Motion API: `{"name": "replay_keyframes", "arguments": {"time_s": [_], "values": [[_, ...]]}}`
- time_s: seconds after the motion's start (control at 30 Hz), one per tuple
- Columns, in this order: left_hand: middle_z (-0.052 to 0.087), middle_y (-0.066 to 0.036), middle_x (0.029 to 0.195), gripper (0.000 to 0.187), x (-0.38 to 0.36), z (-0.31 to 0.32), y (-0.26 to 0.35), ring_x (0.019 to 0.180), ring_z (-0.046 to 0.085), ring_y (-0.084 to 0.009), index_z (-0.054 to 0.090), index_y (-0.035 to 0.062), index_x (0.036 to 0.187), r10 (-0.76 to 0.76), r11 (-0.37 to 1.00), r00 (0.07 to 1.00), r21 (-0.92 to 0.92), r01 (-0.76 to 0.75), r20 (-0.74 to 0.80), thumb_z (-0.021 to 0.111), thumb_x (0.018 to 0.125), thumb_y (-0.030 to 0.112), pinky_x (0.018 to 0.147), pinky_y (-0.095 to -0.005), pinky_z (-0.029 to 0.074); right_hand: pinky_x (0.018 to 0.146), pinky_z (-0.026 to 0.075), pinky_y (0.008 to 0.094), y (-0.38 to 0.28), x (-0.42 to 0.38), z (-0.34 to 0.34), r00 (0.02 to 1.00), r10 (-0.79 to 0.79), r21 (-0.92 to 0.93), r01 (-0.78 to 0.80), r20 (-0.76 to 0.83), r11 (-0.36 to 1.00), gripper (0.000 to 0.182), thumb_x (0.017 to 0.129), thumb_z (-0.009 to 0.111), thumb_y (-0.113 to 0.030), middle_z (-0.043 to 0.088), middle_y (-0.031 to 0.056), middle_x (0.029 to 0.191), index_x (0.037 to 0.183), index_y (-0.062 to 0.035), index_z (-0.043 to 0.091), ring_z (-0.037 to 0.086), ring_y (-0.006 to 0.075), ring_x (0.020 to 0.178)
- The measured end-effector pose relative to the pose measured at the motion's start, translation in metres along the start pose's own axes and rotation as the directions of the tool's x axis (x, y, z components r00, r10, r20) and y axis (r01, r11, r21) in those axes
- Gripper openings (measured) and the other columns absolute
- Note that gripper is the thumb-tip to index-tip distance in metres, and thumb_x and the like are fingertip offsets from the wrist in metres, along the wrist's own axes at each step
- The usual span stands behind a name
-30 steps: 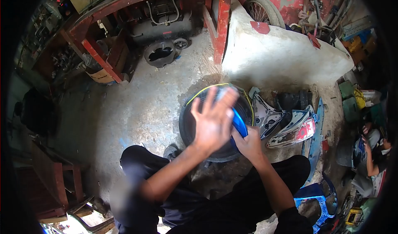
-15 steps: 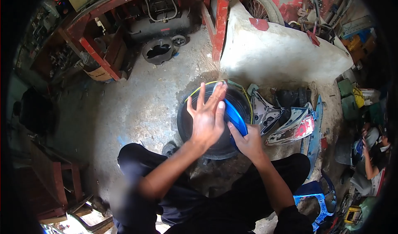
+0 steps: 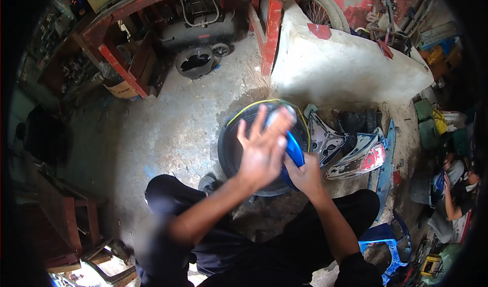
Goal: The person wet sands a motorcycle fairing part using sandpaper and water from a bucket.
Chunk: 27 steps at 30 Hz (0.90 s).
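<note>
Your left hand (image 3: 262, 157) has slid a little toward 2 o'clock over the last half second and is now blurred, close to where it was a second ago. Your right hand (image 3: 306, 175) has hardly shifted. I would judge from this that the left hand is going back and forth along the blue piece (image 3: 295, 149), while the right one steadies it.

Taking 12 o'clock as straight ahead of you, the blue piece lies at about 3 o'clock from the middle of your left hand, just beside its thumb, and at 11 o'clock from your right hand. Your right hand is closed around its near part, thumb on top. Your left hand is palm down with fingers spread, a pale thing (image 3: 284, 116) at the fingertips toward 1 o'clock; through the blur you cannot tell whether the fingers grip it or only press on it.

Both hands work above the black tub (image 3: 223, 157), with a yellow line along its far rim; whether the blue piece touches the tub is hidden. Near your right hand, between 2 and 3 o'clock, lies a worn panel with a red patch (image 3: 373, 158)
</note>
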<state>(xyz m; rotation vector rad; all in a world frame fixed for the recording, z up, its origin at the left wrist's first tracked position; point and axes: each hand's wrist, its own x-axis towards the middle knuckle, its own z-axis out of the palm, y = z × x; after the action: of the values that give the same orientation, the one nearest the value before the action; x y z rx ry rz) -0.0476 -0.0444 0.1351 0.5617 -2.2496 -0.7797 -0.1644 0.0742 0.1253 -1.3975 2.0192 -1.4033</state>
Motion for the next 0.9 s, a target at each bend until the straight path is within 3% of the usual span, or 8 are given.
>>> {"name": "replay_keyframes", "arguments": {"time_s": [0.17,0.3,0.37,0.5,0.57,0.7,0.77,0.9], "values": [[0.05,-0.002,0.159,0.044,0.012,0.004,-0.013,0.156,0.027,-0.0372,0.055,0.0244,0.151,-0.16,0.986,0.986,-0.058,0.158,-0.045,0.04,0.109,0.029,0.119,-0.0695,0.002,0.052,0.045,0.035,-0.007,0.003,0.004,1.0,-0.008,0.034,0.008,-0.024,0.999,0.016,0.095,0.069,-0.009,0.06,0.0167,0.063,0.088,0.0048,0.068,0.058,0.0213,0.05],[0.047,-0.004,0.161,0.048,-0.004,0.003,0.003,0.156,0.026,-0.0371,0.052,0.0205,0.153,0.072,0.996,0.992,0.043,-0.077,0.105,0.036,0.109,0.03,0.119,-0.0695,0.002,0.051,0.043,0.0351,0.005,0.005,0.0,0.999,-0.039,0.012,0.039,-0.029,0.999,0.019,0.096,0.07,-0.011,0.058,0.0157,0.06,0.086,0.0048,0.068,0.055,0.02,0.048],[0.049,-0.004,0.16,0.047,0.013,0.003,-0.009,0.156,0.027,-0.0375,0.054,0.0211,0.152,-0.187,0.981,0.982,-0.046,0.187,-0.004,0.038,0.108,0.029,0.119,-0.0692,0.002,0.051,0.043,0.0353,-0.002,0.003,0.003,1.0,-0.015,0.026,0.015,-0.022,1.0,0.016,0.094,0.069,-0.009,0.057,0.0158,0.059,0.086,0.0044,0.068,0.055,0.02,0.048],[0.048,-0.004,0.16,0.049,-0.009,0.004,0.006,0.157,0.023,-0.0379,0.048,0.0193,0.156,0.068,0.996,0.989,0.047,-0.074,0.134,0.038,0.109,0.03,0.12,-0.0682,-0.001,0.05,0.043,0.0357,0.018,0.002,0.006,0.997,-0.037,0.046,0.04,-0.062,0.998,0.011,0.091,0.067,-0.005,0.055,0.0161,0.059,0.085,0.0038,0.067,0.054,0.0193,0.047],[0.047,-0.004,0.161,0.049,0.008,0.006,-0.01,0.157,0.022,-0.0377,0.049,0.018,0.155,-0.192,0.981,0.981,0.006,0.192,0.026,0.035,0.109,0.03,0.12,-0.068,-0.002,0.049,0.042,0.0358,0.008,-0.001,0.002,1.0,0.025,-0.017,-0.025,0.011,1.0,0.012,0.09,0.067,-0.005,0.056,0.0156,0.058,0.082,0.0039,0.067,0.055,0.0193,0.046],[0.048,-0.002,0.16,0.047,-0.008,0.005,0.007,0.155,0.026,-0.0401,0.053,0.021,0.152,0.033,0.999,0.995,0.039,-0.037,0.098,0.034,0.11,0.033,0.118,-0.0731,0.005,0.049,0.042,0.0355,0.014,0.002,0.005,0.997,-0.058,0.013,0.059,-0.042,0.998,0.016,0.094,0.069,-0.011,0.057,0.0152,0.058,0.088,0.0036,0.071,0.054,0.0177,0.046],[0.049,-0.002,0.16,0.043,0.007,0.008,-0.008,0.156,0.025,-0.0383,0.057,0.0224,0.148,-0.168,0.985,0.985,-0.042,0.166,-0.028,0.042,0.108,0.029,0.117,-0.0744,0.002,0.05,0.042,0.0351,0.003,0.002,0.002,1.0,0.031,0.003,-0.031,-0.006,1.0,0.018,0.096,0.071,-0.013,0.057,0.0149,0.058,0.089,0.004,0.071,0.053,0.0168,0.046],[0.049,-0.004,0.159,0.047,-0.008,0.005,0.009,0.156,0.025,-0.0398,0.054,0.0213,0.151,0.018,1.0,0.994,0.006,-0.018,0.103,0.033,0.111,0.033,0.119,-0.0713,0.001,0.051,0.043,0.0354,0.009,0.003,0.004,0.997,-0.046,0.022,0.047,-0.054,0.999,0.017,0.093,0.071,-0.01,0.058,0.0145,0.059,0.084,0.004,0.069,0.055,0.0185,0.048]]}}
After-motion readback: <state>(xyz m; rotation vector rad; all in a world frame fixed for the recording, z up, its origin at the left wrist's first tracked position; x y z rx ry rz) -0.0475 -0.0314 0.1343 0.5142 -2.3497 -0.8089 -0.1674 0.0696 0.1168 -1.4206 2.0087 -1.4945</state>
